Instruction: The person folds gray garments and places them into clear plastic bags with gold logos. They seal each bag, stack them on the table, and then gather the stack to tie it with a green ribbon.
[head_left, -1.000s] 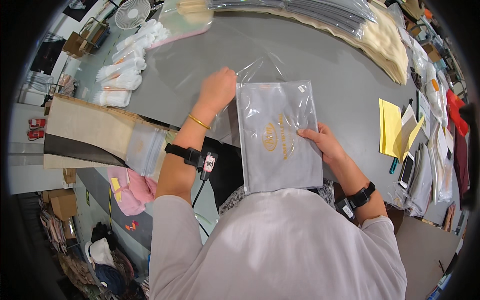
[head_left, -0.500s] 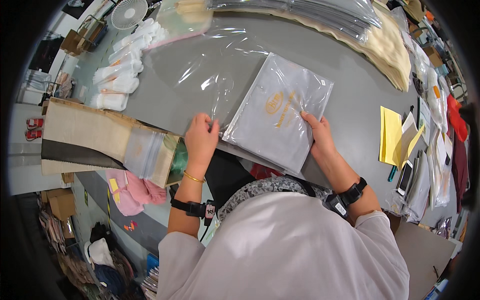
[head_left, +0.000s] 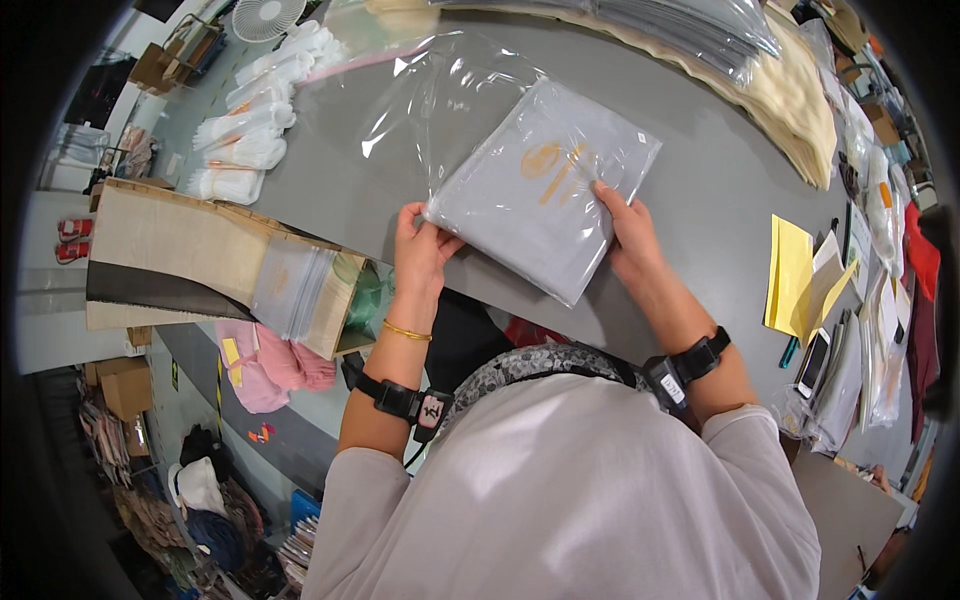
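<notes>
A flat, folded grey item in a clear plastic bag with gold print, a packaged piece [head_left: 520, 235], is tilted over the near part of the grey table [head_left: 700, 260]. My left hand [head_left: 422, 245] pinches its left corner, the fingers partly beneath. At the right edge my right hand [head_left: 632, 235] grips it, thumb on top and the other fingers tucked under. Loose clear plastic film [head_left: 400, 120] spreads from the package's far left side across the table. Whether this film also lies over the package, I cannot tell.
White bundles [head_left: 245, 150] line the table's left edge. Nearer stands a wooden box [head_left: 180, 235] holding grey packets [head_left: 290, 285]. Stacked grey packages [head_left: 660, 30] rest on cream cloth [head_left: 790, 120] at the back. Yellow paper [head_left: 790, 275] and a phone [head_left: 815, 360] lie right.
My left hand has closed on the package's left corner, where before it was beside it. The package has shifted slightly left and away from me, and the film has bunched up.
</notes>
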